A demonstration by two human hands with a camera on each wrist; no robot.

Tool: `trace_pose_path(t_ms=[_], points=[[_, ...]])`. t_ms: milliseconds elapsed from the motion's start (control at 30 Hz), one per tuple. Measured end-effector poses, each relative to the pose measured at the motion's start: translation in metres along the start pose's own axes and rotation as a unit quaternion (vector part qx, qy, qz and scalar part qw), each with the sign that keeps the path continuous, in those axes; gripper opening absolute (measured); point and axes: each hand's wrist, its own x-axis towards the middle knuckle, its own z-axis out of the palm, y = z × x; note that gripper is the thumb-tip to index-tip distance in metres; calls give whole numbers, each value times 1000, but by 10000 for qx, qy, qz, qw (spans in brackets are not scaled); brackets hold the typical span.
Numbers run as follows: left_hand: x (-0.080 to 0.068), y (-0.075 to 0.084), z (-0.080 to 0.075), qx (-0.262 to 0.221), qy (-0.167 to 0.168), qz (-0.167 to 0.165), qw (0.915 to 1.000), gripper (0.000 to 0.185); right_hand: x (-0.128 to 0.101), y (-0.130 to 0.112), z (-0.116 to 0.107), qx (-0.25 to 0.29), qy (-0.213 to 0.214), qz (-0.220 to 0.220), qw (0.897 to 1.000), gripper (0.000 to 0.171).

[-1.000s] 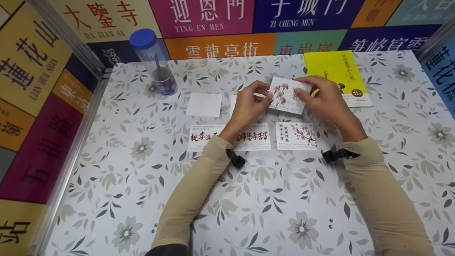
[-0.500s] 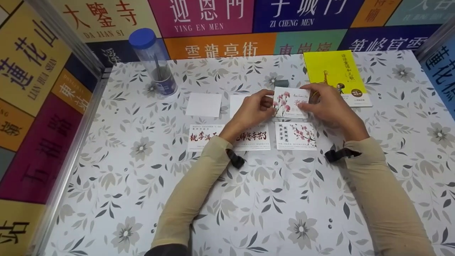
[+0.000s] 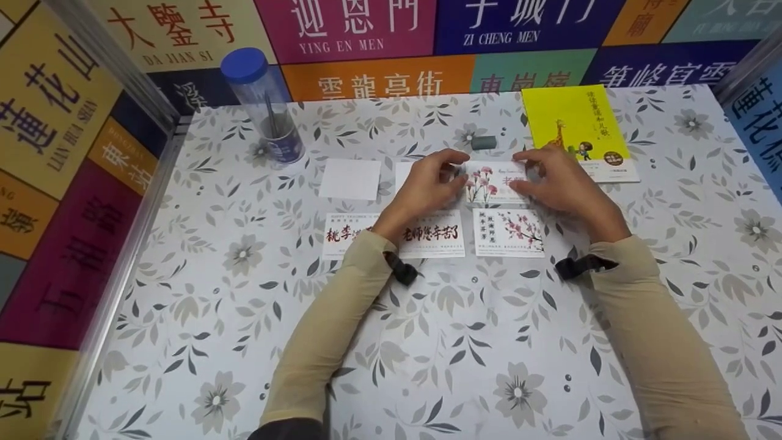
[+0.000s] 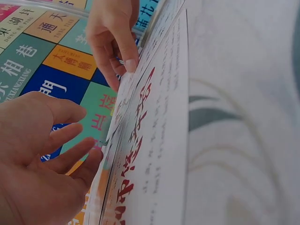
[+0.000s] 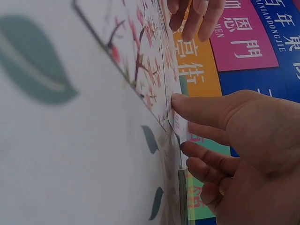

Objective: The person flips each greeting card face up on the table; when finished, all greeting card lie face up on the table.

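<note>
A card with pink carnations (image 3: 495, 183) lies flat in the upper row of cards, at the right end. My left hand (image 3: 431, 186) is at its left edge with fingers loosely bent and spread; in the left wrist view the left hand (image 4: 42, 154) shows nothing between its fingers. Across from it, my right hand (image 3: 565, 183) has its thumb and fingertips at the card's right edge; the right wrist view has the right hand (image 5: 234, 145) with thumb and fingers apart. Below are a pink blossom card (image 3: 508, 233) and a card with red lettering (image 3: 437, 235).
Another red-lettered card (image 3: 342, 235) is partly covered by the left arm. A blank white card (image 3: 349, 179) lies at left, and another white card (image 3: 403, 176) is half hidden. Behind are a small grey cylinder (image 3: 484, 142), a yellow book (image 3: 568, 116) and a blue-lidded clear canister (image 3: 263, 104).
The carnation card was held tilted in both hands, then came down and now lies flat on the table. The hands have loosened and parted, and the grey cylinder has come into sight.
</note>
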Motion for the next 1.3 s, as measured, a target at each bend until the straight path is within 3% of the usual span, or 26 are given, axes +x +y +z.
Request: trace_pose_path(t_ms=[300,567,733,967,1133,1300], points=[[-4,-1,-6,47,-1,77,10000,36,-2,-5,4,-98,126,-39,9999,55],[-24,-12,-33,154,246,265,9992,34,-5,-41,20,4,-1,-577,9983,49],[-40,-22,-55,382,363,145,9985,35,-3,-62,32,14,-236,-992,9948,49],[-60,-32,-83,501,596,-180,9968,34,12,-78,45,-21,-405,-1151,9925,48],[-62,-33,-86,680,712,-191,9950,35,18,-86,52,-23,-580,-1319,9896,51],[-62,-30,-85,885,536,-450,9936,39,16,-87,55,-176,-669,-1542,9856,53]])
